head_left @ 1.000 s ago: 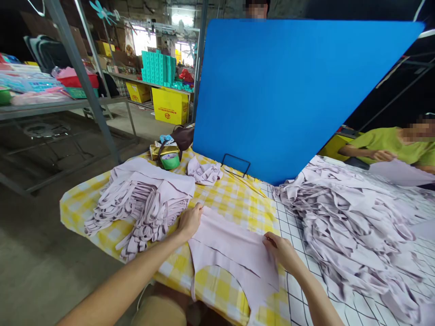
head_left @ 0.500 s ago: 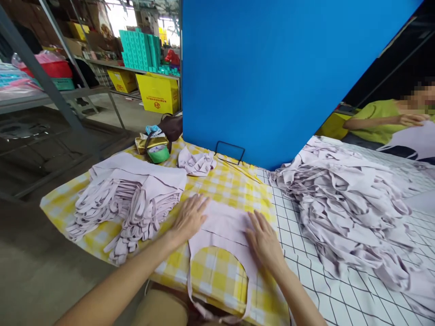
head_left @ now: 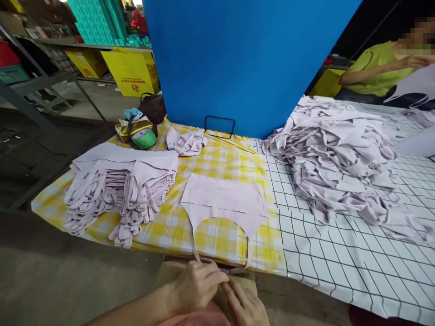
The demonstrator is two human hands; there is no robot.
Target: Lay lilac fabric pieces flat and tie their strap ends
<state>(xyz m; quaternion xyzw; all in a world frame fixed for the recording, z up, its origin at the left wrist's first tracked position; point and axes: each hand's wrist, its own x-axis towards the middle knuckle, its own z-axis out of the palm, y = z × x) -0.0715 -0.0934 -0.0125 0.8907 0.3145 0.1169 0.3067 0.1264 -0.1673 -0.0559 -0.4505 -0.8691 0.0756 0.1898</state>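
A pale lilac camisole [head_left: 226,194] lies flat on the yellow checked cloth, its straps hanging toward me over the table's front edge. Above my lap, my left hand [head_left: 195,285] is closed, its fingers pinching the end of the straps. My right hand [head_left: 245,304] meets it at the fingertips, its fingers pressed together at the same strap end. What lies between the fingertips is partly hidden. To the left sits a neat stack of lilac camisoles [head_left: 125,158], straps drooping toward the front edge.
A loose heap of lilac garments [head_left: 340,154] covers part of the white grid cloth [head_left: 326,258]. A blue panel [head_left: 251,59] rises behind the table. Green tape [head_left: 144,138] and a crumpled lilac piece [head_left: 186,141] lie at the back. A person in a yellow-green top [head_left: 374,68] holds a garment across the table.
Both hands have left the body of the camisole and come toward me, down to its straps. The camisole now lies smooth and uncovered. My view has tilted down and shifted right.
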